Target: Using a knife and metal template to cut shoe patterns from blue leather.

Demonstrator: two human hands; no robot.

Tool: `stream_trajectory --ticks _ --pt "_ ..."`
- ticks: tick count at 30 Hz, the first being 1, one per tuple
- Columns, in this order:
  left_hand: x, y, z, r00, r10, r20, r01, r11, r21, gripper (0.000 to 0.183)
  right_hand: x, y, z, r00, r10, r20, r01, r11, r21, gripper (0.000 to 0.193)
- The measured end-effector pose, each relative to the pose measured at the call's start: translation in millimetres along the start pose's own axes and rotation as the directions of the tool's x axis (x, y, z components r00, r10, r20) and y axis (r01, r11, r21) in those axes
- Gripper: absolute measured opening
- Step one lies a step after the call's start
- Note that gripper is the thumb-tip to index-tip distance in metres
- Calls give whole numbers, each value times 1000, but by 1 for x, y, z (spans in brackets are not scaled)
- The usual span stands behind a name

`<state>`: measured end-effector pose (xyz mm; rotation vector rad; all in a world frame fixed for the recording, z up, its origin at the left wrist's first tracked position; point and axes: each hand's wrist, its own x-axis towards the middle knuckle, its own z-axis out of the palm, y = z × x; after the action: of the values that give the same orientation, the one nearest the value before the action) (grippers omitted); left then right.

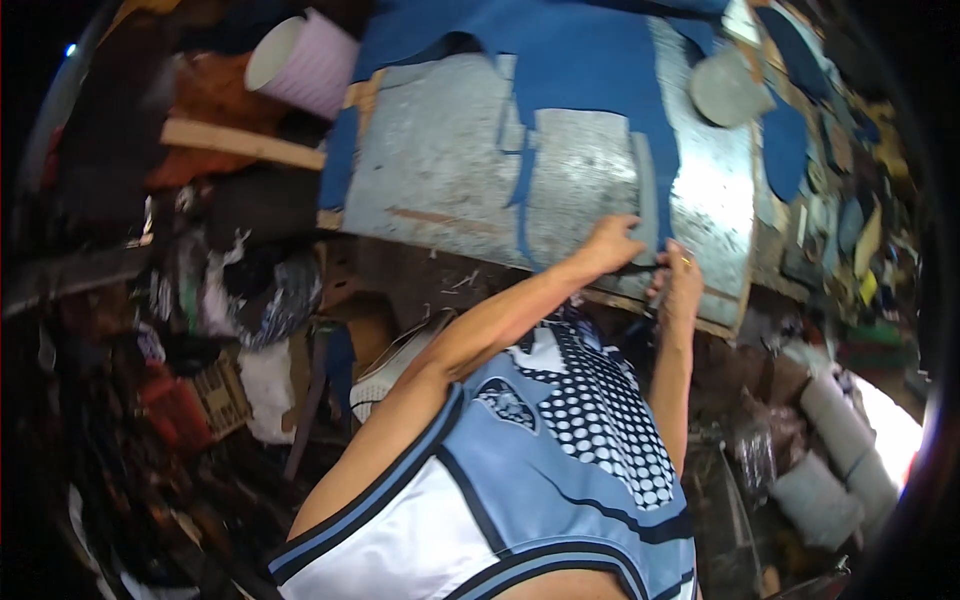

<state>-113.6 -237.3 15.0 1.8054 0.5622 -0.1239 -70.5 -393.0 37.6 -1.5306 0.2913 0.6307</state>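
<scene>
Notably, the blue sheet lay at one o'clock from the view's centre, spread over the metal-topped table, with a narrow tongue running down toward six o'clock. A pale grey strip lay just beside the tongue, at two o'clock.

Left hand, two o'clock: thumb and forefinger parted at the strip's near end; pressure on it could not be judged. Right hand, three o'clock: fingers curled by the tongue's near end and a small dark item; whether either was gripped could not be told.

Handling (judged): sheet likely light, soft and limp, given its curled edge towards twelve o'clock; bare metal probably slippery beneath it. Tongue looked the weakest part, apt to stretch or skew if tugged. Best hold: flat fingers on the broad part, light pinch at the tongue's near end. Strip seemed stiffer; fingertips spread along its length should steady it.
</scene>
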Motion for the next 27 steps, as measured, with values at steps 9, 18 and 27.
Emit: stream_trajectory --ticks 9,18,27 --pt "-37 4 -153 985 89 147 -81 995 -58 46 2 1 1 999 -25 -23 26 999 34 28" --pt "-117 -76 -422 964 -3 -267 49 985 167 42 4 -2 -1 997 -22 -69 23 1000 3 35" --pt "-136 -186 -480 881 -285 -378 332 941 63 42 5 0 0 995 -37 -88 33 998 -49 41"
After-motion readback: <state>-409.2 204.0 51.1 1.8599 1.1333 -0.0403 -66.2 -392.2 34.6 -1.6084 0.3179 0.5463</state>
